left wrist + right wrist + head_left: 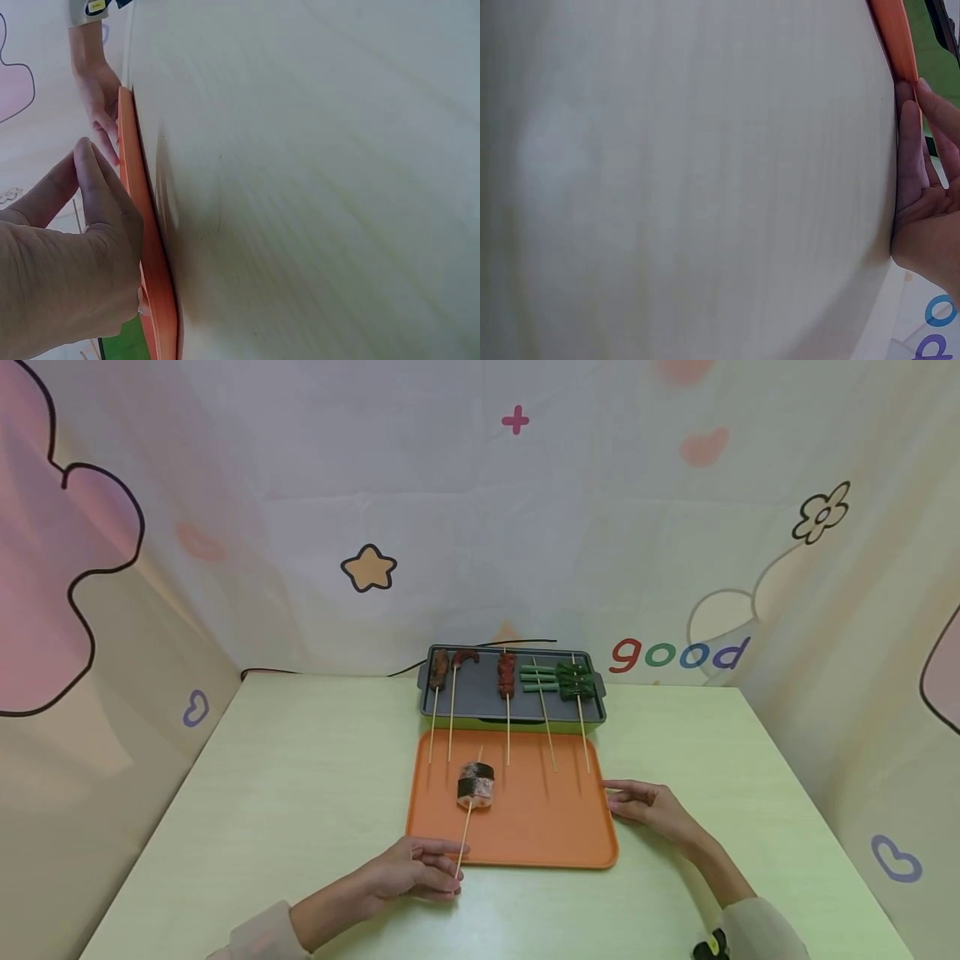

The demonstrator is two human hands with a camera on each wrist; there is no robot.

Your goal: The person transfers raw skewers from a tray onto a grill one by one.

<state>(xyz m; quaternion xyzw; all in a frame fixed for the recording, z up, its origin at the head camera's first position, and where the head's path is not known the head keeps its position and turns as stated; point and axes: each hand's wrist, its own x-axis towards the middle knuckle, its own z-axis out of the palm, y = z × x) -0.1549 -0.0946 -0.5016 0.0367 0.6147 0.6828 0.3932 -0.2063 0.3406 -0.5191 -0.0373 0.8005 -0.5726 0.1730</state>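
Note:
My left hand [412, 870] pinches the lower end of a thin wooden stick, part of a skewer [476, 785] with a thick pale piece wrapped in dark bands. That skewer hangs over the front left of an orange tray [540, 835]. In the left wrist view the thumb and a finger of the left hand [90, 225] meet at their tips; the stick cannot be made out there. At the tray's right edge, my right hand [656, 810] holds the rim. The right wrist view shows the right hand's fingers [911, 142] on either side of that rim.
Behind the tray stands a dark grill pan [480, 702] on a green base. Across it lie a brown meat skewer [438, 670], a curled reddish skewer [463, 657], a red meat skewer [507, 675] and green vegetable skewers [574, 682]. Their sticks reach over the tray.

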